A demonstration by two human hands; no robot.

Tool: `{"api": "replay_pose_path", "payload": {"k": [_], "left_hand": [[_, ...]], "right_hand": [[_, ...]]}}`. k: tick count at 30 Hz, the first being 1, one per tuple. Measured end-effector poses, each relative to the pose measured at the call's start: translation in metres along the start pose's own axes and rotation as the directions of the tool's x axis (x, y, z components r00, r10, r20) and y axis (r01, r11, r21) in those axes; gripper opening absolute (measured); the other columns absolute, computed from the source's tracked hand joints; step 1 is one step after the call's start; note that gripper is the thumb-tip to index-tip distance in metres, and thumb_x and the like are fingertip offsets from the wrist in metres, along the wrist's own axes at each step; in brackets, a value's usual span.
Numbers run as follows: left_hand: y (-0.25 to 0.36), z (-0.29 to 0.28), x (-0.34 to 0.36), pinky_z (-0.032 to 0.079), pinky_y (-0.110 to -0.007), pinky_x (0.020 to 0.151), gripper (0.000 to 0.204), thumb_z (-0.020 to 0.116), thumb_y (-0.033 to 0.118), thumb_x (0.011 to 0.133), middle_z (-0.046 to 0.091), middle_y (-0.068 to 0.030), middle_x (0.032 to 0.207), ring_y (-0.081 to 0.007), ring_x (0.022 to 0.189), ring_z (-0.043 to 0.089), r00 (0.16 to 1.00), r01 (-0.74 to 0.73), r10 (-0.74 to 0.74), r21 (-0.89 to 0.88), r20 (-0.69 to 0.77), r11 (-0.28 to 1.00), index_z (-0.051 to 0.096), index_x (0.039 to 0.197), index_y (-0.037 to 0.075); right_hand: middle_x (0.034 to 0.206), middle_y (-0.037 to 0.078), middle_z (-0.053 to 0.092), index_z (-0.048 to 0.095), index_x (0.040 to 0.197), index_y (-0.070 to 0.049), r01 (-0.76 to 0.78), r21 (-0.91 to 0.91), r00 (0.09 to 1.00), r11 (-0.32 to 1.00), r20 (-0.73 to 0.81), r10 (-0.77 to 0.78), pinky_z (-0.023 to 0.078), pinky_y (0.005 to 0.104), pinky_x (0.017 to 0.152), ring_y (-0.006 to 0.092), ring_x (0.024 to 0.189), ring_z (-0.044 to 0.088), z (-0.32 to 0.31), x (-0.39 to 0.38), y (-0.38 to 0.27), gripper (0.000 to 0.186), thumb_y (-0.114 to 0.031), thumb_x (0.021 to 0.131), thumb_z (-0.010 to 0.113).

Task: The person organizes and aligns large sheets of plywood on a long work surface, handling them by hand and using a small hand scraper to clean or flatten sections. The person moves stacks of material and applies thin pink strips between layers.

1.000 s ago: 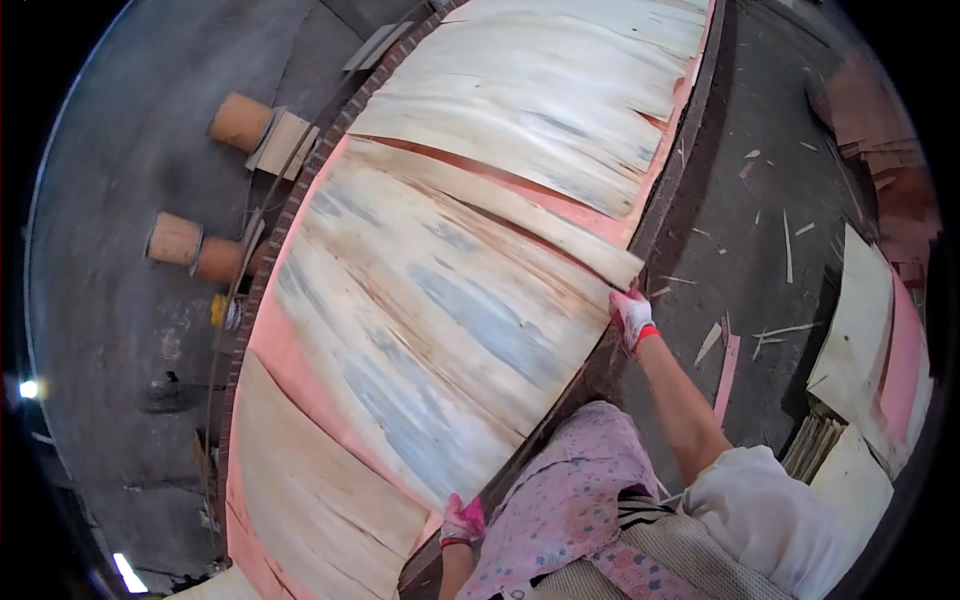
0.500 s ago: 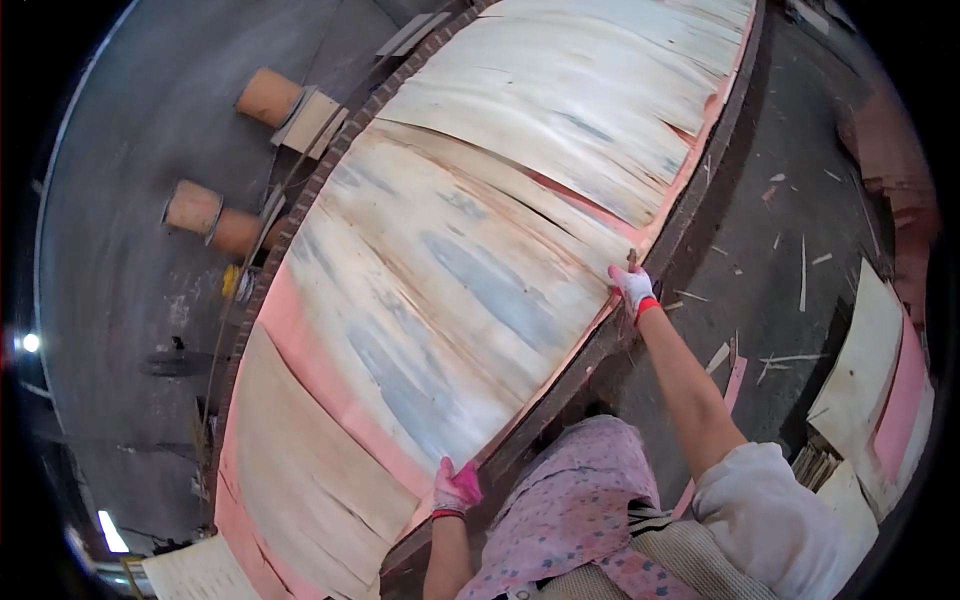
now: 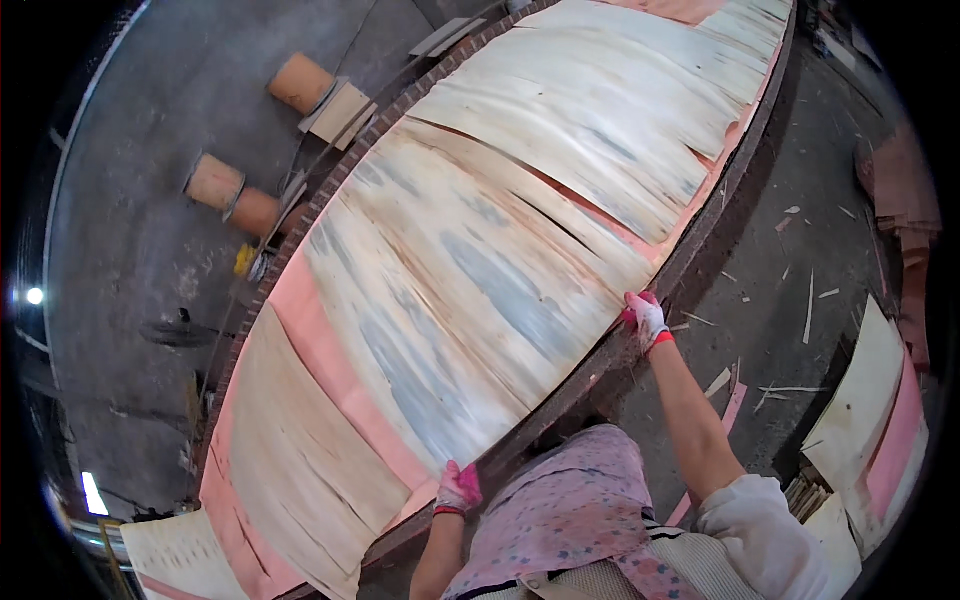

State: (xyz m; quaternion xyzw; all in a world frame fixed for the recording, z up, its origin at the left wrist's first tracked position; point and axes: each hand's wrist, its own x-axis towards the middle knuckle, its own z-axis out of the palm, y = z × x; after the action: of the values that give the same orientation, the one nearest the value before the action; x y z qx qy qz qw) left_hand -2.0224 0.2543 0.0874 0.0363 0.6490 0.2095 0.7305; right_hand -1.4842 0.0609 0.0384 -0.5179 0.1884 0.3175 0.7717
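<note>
Veneer sheet (image 3: 470,300): thin, pale, grey-streaked, with pink edging; lies flat on the long tabletop (image 3: 640,330), overlapping neighbouring sheets, near edge flush with the tabletop's rim.
Left hand (image 3: 458,488): pink-and-white glove; fingers curled over the sheet's near edge, pinching it, probably to keep it aligned.
Right hand (image 3: 645,318): same glove, arm stretched out; fingers pressed together on the same edge further along, so the wide sheet is held at two spread points.
Cardboard spools (image 3: 262,150): three, beyond the far side.
Floor (image 3: 800,260): grey, littered with wood slivers.
Veneer stack (image 3: 870,420): at right, well apart
</note>
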Motion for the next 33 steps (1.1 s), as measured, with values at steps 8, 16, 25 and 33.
{"api": "replay_pose_path", "payload": {"k": [8,16,25,33], "left_hand": [[0.013,0.029,0.000,0.057,-0.035,0.064,0.054,0.051,0.054,0.090,0.066,-0.0136,0.088,-0.0269,0.072,0.064,0.999,0.037,-0.037,-0.005,-0.003,0.999,0.057,0.099,0.001],[0.007,0.032,-0.020,0.055,-0.039,0.084,0.052,0.052,0.043,0.090,0.064,-0.0171,0.106,-0.0297,0.098,0.062,0.986,0.127,-0.102,-0.201,0.130,0.971,0.053,0.111,-0.004],[-0.002,0.061,-0.017,0.053,-0.039,0.088,0.060,0.054,0.046,0.088,0.060,-0.0183,0.116,-0.0288,0.108,0.059,0.977,0.190,-0.170,-0.157,0.132,0.969,0.049,0.119,-0.005],[0.006,0.060,-0.021,0.050,-0.039,0.089,0.074,0.055,0.055,0.084,0.058,-0.0186,0.118,-0.0290,0.106,0.058,0.976,0.190,-0.179,-0.083,0.121,0.978,0.046,0.123,-0.007]], "right_hand": [[0.072,-0.001,0.054,0.051,0.095,-0.016,-0.075,0.188,0.997,0.979,0.051,0.066,0.048,0.0322,0.051,0.0162,0.060,0.058,0.019,-0.005,0.001,0.020,-0.018,0.085,0.068],[0.103,0.007,0.060,0.034,0.135,-0.003,0.168,0.023,0.984,0.985,-0.056,-0.167,0.049,0.0269,0.061,0.0172,0.075,0.062,0.026,-0.029,0.025,0.063,-0.015,0.084,0.069],[0.100,0.006,0.062,0.043,0.132,0.002,0.326,-0.434,0.945,0.840,0.137,-0.296,0.048,0.0262,0.078,0.0134,0.086,0.058,0.036,-0.078,0.065,0.064,-0.021,0.078,0.068],[0.148,0.014,0.033,0.019,0.146,-0.007,0.422,-0.900,0.821,0.112,0.326,-0.469,0.046,0.0394,0.091,0.0312,0.111,0.058,0.058,-0.083,0.013,0.079,-0.020,0.077,0.056]]}}
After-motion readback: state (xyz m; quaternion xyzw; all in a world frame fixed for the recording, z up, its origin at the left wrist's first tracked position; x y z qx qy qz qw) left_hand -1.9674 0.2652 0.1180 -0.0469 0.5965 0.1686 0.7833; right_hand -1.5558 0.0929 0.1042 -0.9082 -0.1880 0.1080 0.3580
